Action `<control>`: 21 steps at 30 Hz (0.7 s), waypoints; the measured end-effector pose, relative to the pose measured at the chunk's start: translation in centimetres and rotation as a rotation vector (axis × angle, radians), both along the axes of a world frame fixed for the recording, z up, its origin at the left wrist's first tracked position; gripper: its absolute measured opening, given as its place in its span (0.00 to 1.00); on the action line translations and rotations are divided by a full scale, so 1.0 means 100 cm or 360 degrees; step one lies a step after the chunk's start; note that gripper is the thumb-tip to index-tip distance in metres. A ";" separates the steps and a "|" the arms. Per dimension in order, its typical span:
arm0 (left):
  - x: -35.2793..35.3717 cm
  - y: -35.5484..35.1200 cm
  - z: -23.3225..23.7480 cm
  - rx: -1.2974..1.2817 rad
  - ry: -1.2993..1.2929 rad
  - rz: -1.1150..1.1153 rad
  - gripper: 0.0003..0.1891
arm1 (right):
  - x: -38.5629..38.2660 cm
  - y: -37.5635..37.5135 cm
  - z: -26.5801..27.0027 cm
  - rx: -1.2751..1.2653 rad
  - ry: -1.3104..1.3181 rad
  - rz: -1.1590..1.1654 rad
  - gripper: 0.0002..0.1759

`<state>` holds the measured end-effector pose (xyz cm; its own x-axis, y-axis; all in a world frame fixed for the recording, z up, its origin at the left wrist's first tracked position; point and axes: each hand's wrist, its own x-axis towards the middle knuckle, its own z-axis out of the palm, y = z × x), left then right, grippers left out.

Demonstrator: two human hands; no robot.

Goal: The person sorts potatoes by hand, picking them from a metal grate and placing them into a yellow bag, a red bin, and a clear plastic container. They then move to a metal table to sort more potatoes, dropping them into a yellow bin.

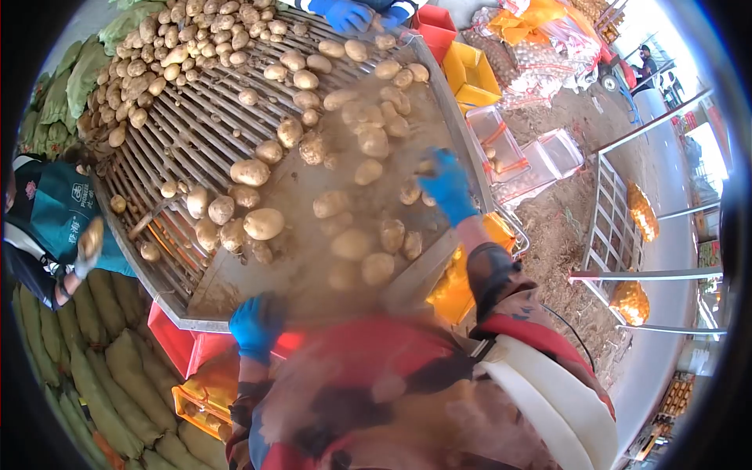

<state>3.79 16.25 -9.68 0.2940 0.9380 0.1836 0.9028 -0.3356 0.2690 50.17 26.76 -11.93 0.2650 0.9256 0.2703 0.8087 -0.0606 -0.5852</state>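
A metal sorting table (305,180) has a slatted part and a flat part, with several potatoes (264,224) lying on both. My right hand (450,188), in a blue glove, is over the right side of the flat part. Its fingers are closed on a small potato (425,167), partly covered by the glove. Just below it lie more potatoes (410,193). My left hand (254,327), also blue-gloved, is at the table's near edge. Its fingers are mostly hidden and blurred. A smear dulls the middle of the view.
Across the table are another person's blue-gloved hands (345,14). At the left, a person in a green apron (66,211) holds a potato. Yellow crates (470,74), a red crate (435,30) and clear bins (501,145) flank the right side. Full sacks (117,376) lie lower left.
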 end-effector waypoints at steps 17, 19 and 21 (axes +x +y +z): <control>-0.010 -0.005 -0.002 -0.0188 -0.0778 0.0116 0.12 | -0.012 -0.061 0.019 -0.0118 0.0404 0.0190 0.26; 0.006 -0.012 0.025 -0.0575 -0.1764 0.0323 0.20 | -0.063 -0.071 0.041 0.0074 0.0484 0.0542 0.24; -0.004 -0.029 0.026 -0.0989 -0.1866 0.0263 0.24 | -0.135 -0.086 0.063 0.0076 0.0574 0.0737 0.20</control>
